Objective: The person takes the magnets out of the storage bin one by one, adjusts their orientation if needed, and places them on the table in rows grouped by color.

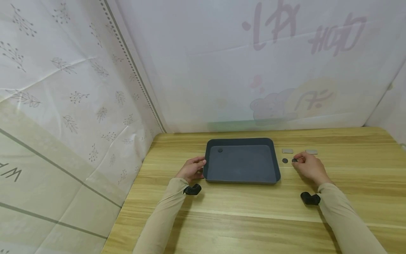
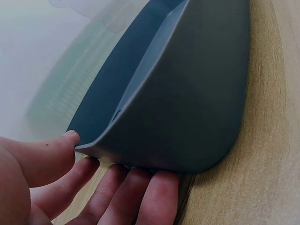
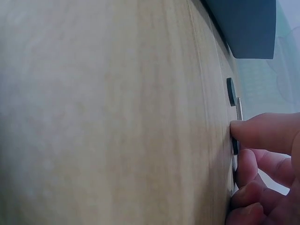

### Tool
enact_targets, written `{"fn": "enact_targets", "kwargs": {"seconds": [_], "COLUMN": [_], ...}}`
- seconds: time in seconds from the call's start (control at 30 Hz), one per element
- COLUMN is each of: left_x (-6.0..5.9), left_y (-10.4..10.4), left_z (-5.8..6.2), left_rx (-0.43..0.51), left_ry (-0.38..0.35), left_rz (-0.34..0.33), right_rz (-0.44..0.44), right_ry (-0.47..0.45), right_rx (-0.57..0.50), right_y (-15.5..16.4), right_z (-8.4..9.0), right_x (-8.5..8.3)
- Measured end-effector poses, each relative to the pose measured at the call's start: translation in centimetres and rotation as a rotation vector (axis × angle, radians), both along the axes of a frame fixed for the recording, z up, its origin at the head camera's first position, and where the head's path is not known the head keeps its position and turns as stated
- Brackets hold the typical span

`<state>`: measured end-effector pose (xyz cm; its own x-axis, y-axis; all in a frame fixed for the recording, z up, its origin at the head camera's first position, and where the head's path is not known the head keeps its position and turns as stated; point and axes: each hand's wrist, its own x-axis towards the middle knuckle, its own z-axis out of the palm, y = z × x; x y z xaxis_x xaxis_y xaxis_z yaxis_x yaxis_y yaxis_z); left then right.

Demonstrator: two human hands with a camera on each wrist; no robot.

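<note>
Wood grain runs across the table (image 1: 253, 218) you are working at, pale and yellowish, and white sheeting closes it in: a leaf-printed sheet (image 1: 63, 88) to your left, a plainer one (image 1: 253, 63) behind with faint mirrored lettering showing through. The dark grey tray (image 1: 241, 176) sits flat near the middle. Your left hand (image 1: 192, 168) holds its left edge, thumb on the rim and fingers curled at the outer wall. Your right hand (image 1: 309, 166) rests on the table right of the tray, its fingertips pinching a small dark disc (image 1: 294, 160). A second dark disc (image 1: 284, 161) lies just beside it, nearer the tray, and two small grey plates (image 1: 287, 151) (image 1: 311, 151) lie just behind them. One more disc (image 1: 220, 150) lies inside the tray, in its far left corner.

From the right wrist view, the pinched disc is mostly hidden by your fingers (image 3: 262, 136). What the small pieces are made of is too small to tell.
</note>
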<state>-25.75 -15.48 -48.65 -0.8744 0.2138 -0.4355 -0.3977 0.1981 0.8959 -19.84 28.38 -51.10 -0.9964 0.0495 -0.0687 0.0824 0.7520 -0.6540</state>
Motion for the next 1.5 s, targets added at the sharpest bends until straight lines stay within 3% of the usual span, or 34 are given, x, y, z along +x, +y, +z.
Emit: {"fn": "enact_targets", "kwargs": {"seconds": [0.17, 0.53, 1.5], "left_x": [0.2, -0.1, -0.2], "left_y": [0.1, 0.0, 0.1], "left_z": [0.7, -0.7, -0.5], "left_rx": [0.004, 0.000, 0.004], "left_ry": [-0.002, 0.009, 0.002], "left_rz": [-0.014, 0.020, 0.013], "right_rz": [0.003, -0.001, -0.012], "right_ry": [0.004, 0.003, 0.004], "right_rx": [-0.002, -0.007, -0.033], "right_y": [0.1, 0.1, 0.2], "right_z": [-0.1, -0.1, -0.4], "right_x": [0.0, 0.1, 0.1]}}
